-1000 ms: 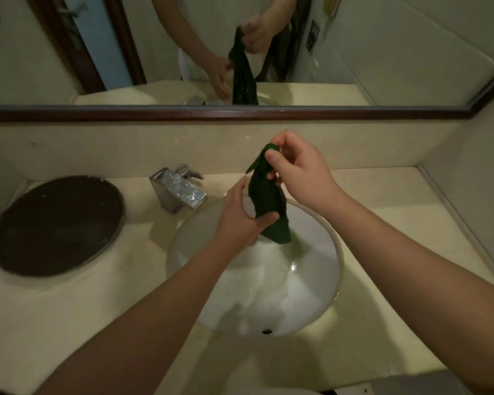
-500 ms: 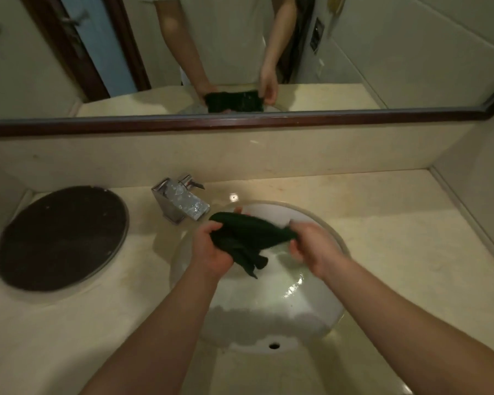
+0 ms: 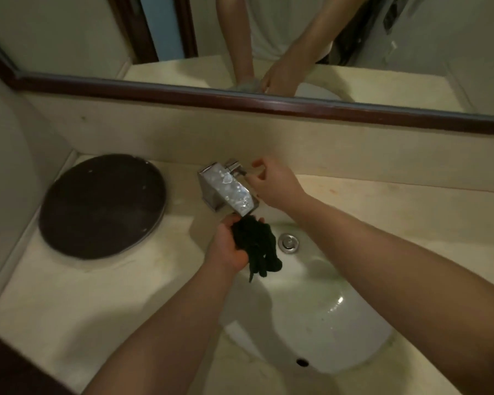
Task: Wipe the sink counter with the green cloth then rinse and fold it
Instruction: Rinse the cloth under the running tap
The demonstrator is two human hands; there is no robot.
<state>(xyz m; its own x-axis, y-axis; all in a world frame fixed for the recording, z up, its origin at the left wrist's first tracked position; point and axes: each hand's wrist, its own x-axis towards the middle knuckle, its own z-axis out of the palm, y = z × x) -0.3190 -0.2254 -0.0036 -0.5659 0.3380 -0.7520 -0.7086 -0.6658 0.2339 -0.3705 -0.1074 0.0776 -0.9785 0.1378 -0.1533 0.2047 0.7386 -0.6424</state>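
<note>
The dark green cloth (image 3: 257, 246) is bunched up in my left hand (image 3: 226, 246), held right under the spout of the chrome faucet (image 3: 226, 189) at the back of the white sink basin (image 3: 320, 323). My right hand (image 3: 274, 183) is behind the faucet, fingers around its small chrome lever (image 3: 236, 166). No stream of water is visible. The cream sink counter (image 3: 397, 223) surrounds the basin.
A dark round lid or plate (image 3: 102, 206) lies on the counter to the left of the faucet. The chrome drain plug (image 3: 288, 242) sits in the basin beside the cloth. A mirror with a dark wood frame (image 3: 268, 101) runs along the back wall.
My right hand let go of the cloth and moved up to the faucet lever. My left hand bunched the cloth and brought it under the spout. The view tilted down and left.
</note>
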